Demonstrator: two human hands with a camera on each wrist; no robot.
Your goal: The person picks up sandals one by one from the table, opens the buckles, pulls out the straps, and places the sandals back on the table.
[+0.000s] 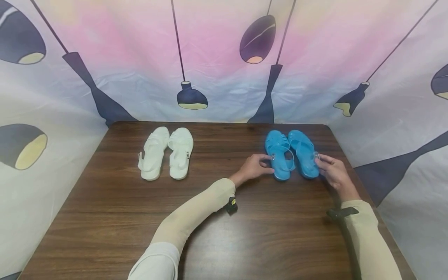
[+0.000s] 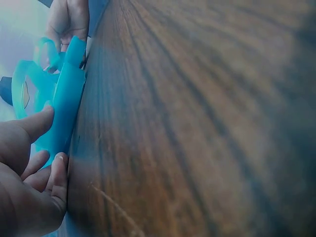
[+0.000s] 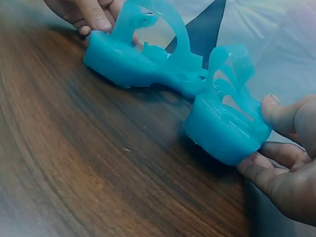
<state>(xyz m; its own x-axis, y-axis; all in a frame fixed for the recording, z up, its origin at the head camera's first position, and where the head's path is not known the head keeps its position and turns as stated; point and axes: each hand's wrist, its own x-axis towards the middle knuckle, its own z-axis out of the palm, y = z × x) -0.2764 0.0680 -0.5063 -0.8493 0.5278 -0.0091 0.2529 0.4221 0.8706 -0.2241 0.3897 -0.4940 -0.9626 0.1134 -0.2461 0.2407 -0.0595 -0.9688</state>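
A pair of blue jelly sandals lies side by side toward the back right of the table, toes pointing to the wall. My left hand [image 1: 255, 166] holds the left blue sandal [image 1: 281, 169] by its outer side near the heel, thumb against the sole's edge in the left wrist view. At the other side, my right hand [image 1: 336, 174] grips the right blue sandal [image 1: 308, 165]. Its thumb [image 3: 284, 114] presses the upper edge while the fingers [image 3: 269, 173] curl beneath the heel, which is tilted slightly up from the wood.
Two white sandals, a left one [image 1: 152, 161] and a right one [image 1: 179, 163], stand at the back left of the brown wooden table [image 1: 224, 151]. Behind the table hangs a curtain [image 1: 217, 50] printed with lamps.
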